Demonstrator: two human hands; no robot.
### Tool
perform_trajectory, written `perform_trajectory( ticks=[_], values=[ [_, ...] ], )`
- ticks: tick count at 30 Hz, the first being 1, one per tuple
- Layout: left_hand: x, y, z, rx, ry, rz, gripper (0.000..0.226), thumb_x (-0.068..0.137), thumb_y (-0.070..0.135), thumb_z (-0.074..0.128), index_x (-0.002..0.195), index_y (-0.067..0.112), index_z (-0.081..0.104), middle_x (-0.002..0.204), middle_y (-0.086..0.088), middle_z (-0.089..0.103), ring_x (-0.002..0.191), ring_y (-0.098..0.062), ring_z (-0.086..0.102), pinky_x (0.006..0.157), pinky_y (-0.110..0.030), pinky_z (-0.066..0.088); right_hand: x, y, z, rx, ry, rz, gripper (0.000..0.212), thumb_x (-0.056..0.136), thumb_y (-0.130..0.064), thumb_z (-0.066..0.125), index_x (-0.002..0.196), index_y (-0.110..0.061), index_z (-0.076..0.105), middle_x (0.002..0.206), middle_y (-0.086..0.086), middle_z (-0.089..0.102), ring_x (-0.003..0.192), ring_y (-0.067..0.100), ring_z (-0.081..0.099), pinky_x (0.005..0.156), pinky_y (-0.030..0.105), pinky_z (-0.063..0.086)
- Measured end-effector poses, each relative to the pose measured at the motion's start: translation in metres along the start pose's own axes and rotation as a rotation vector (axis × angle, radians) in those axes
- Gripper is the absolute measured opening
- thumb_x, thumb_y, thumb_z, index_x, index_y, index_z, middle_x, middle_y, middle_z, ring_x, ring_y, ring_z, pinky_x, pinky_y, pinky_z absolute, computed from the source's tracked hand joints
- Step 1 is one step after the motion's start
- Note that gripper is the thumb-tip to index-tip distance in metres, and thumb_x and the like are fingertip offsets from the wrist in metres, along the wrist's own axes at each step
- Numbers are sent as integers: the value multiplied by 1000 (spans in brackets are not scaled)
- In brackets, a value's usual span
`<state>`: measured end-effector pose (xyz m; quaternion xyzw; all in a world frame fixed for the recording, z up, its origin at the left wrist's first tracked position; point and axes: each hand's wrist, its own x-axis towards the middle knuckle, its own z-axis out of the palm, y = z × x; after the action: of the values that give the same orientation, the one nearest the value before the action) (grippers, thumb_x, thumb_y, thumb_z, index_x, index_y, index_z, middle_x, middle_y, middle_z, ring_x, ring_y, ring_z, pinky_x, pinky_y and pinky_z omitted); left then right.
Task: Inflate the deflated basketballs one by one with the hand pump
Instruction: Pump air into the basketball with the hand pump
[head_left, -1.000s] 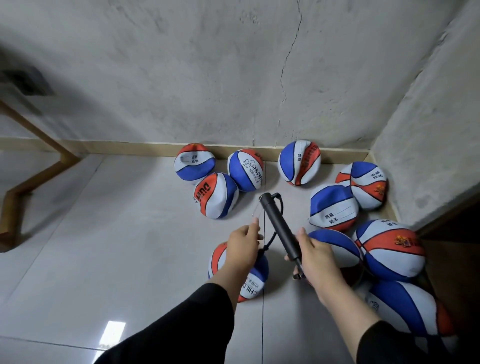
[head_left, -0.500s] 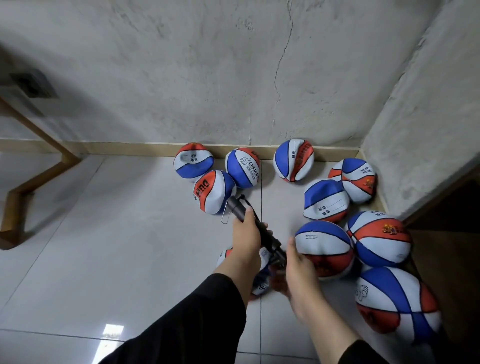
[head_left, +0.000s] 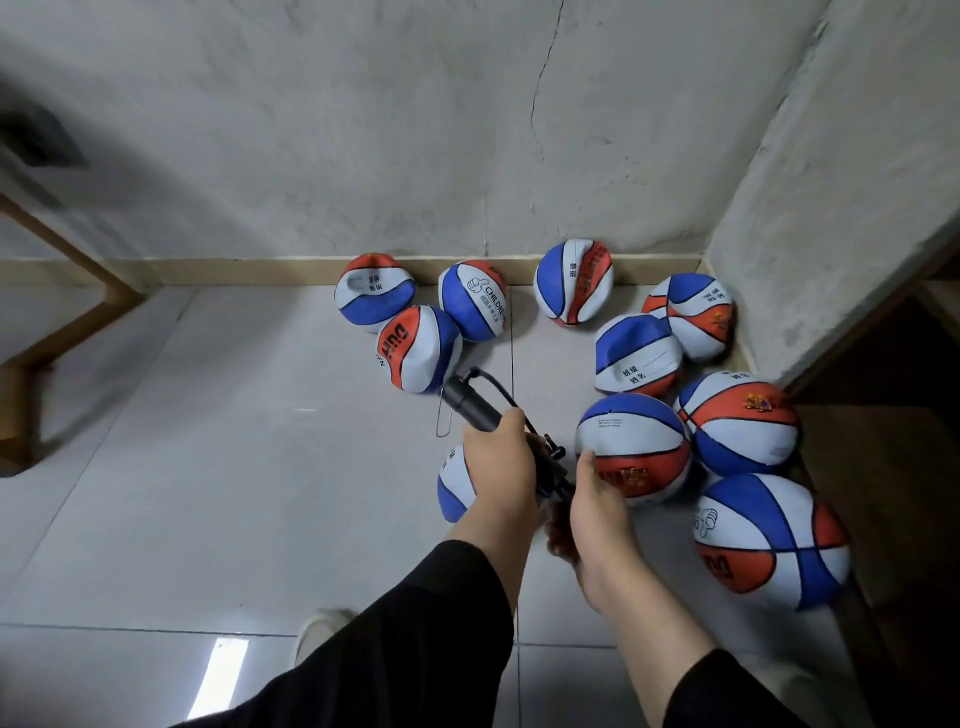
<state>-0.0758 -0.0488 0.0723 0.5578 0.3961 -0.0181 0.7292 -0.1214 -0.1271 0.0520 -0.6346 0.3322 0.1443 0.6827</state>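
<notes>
My left hand (head_left: 500, 462) grips the barrel of the black hand pump (head_left: 470, 402), which slants up to the left with its thin hose looped beside it. Just right of it, my right hand (head_left: 595, 501) curls round the pump's lower end, thumb against a rounder red, white and blue basketball (head_left: 634, 441). A basketball (head_left: 451, 491) lies on the floor under my left hand, mostly hidden. Several dented, deflated basketballs lie by the wall, among them one (head_left: 418, 348) just beyond the pump's top.
Concrete walls meet in a corner at the back right, with a beige skirting (head_left: 208, 270) along the floor. A wooden rail (head_left: 62, 343) stands at the left and dark wood (head_left: 883, 467) at the right. My shoe (head_left: 317, 631) shows below my left sleeve. Pale floor tiles stretch to the left.
My left hand has gone from the floor ball to gripping the pump barrel. The pump has tilted over to the left, and my right hand has slid down to its lower end.
</notes>
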Motion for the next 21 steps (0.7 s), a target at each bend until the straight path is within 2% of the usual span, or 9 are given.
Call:
perform_trajectory(
  ticks=[3, 6, 8, 10, 13, 16, 18, 21],
  values=[
    [5, 10, -6, -38, 70, 47, 11, 92, 17, 54, 99, 9, 53, 77, -23, 66, 56, -23, 58, 41, -23, 46, 2, 2, 4, -71, 20, -48, 56, 105, -56, 36, 92, -10, 65, 59, 2, 64, 52, 23, 59, 53, 33, 46],
    [20, 32, -13, -95, 136, 88, 3, 96, 11, 52, 97, 11, 50, 76, -17, 57, 56, -23, 52, 43, -24, 44, 3, 4, 1, -66, 15, -48, 54, 108, -50, 36, 79, -8, 56, 50, 4, 52, 45, 22, 46, 45, 28, 35],
    [26, 39, -14, -105, 148, 99, 4, 97, 9, 51, 94, 10, 49, 74, -17, 54, 53, -23, 49, 38, -22, 43, 3, 2, -1, -83, -7, -57, 53, 109, -50, 34, 80, -10, 53, 51, 5, 49, 44, 21, 42, 45, 26, 31],
    [27, 36, -10, -126, 149, 59, 3, 96, 11, 51, 96, 9, 49, 71, -16, 54, 53, -25, 50, 39, -23, 46, 11, 0, 2, -132, 2, -87, 54, 108, -53, 32, 83, -10, 52, 58, 9, 50, 50, 23, 46, 47, 29, 35],
    [26, 21, -3, -165, 151, -16, 14, 91, 18, 52, 98, 5, 53, 68, -14, 61, 57, -28, 59, 51, -35, 56, 27, 0, 11, -247, 46, -122, 57, 106, -57, 29, 81, -13, 55, 66, 10, 57, 66, 28, 57, 62, 38, 44],
    [22, 9, 3, -83, 214, -43, 36, 82, 31, 55, 100, 1, 64, 68, -11, 73, 55, -31, 70, 46, -30, 53, 37, -5, 19, -280, 39, -131, 61, 105, -57, 28, 77, -13, 57, 70, 8, 61, 69, 30, 59, 66, 38, 47],
    [20, 9, 4, -82, 232, -45, 34, 81, 32, 55, 99, 5, 65, 72, -12, 75, 58, -32, 72, 44, -32, 54, 37, -12, 23, -305, 20, -158, 59, 108, -53, 26, 82, -14, 61, 79, 9, 67, 75, 30, 63, 69, 37, 50],
    [25, 16, 4, -83, 238, -60, 20, 85, 27, 55, 97, 12, 56, 72, -13, 72, 55, -27, 66, 54, -39, 60, 39, -15, 27, -315, -16, -139, 58, 108, -53, 28, 89, -13, 66, 86, 10, 71, 80, 30, 68, 72, 37, 53]
  ],
)
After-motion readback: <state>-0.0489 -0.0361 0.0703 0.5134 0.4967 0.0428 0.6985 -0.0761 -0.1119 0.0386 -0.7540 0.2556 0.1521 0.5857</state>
